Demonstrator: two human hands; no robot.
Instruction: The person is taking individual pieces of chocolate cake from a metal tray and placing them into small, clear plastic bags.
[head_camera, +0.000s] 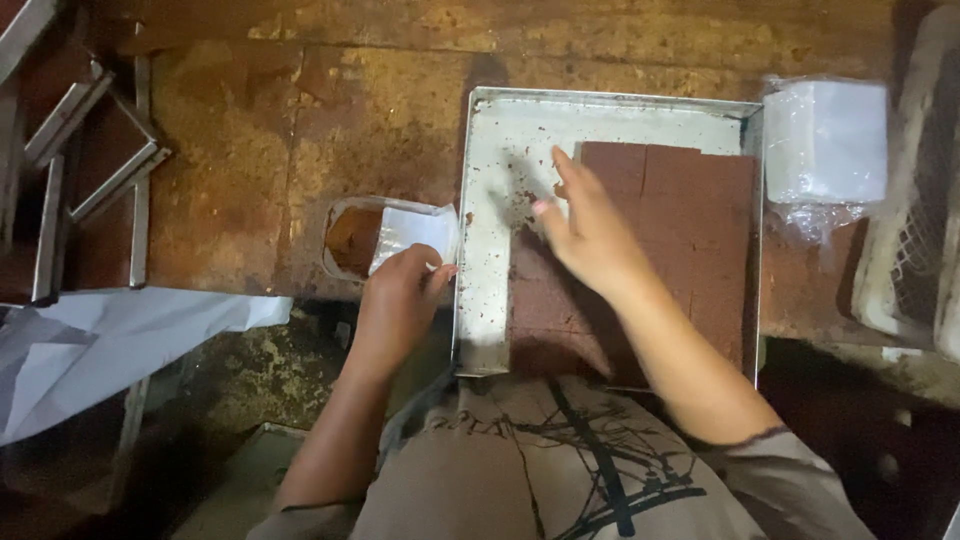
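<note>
While apparently gripping a wrapper (415, 235), left hand (397, 300); right hand (590, 225) fingers spread over brown slab (690, 230).

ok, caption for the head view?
Left hand holds clear plastic wrapper; right hand reaches over cut brown slab in metal tray.

The worktop (300, 130) is a rough slab, mottled rust-brown and ochre, stained and pitted, with a darker crack running down its left part. Warm, dim light falls on it from above and fades toward the edges. At the far left stands a metal rack (70, 170) of pale bars over dark gaps. Near left, a sheet of white plastic (90, 350) hangs off the worktop's edge. Below it the floor (250, 380) is dark and blotchy. At the right edge sits a pale mesh crate (915, 230), half in shadow.
</note>
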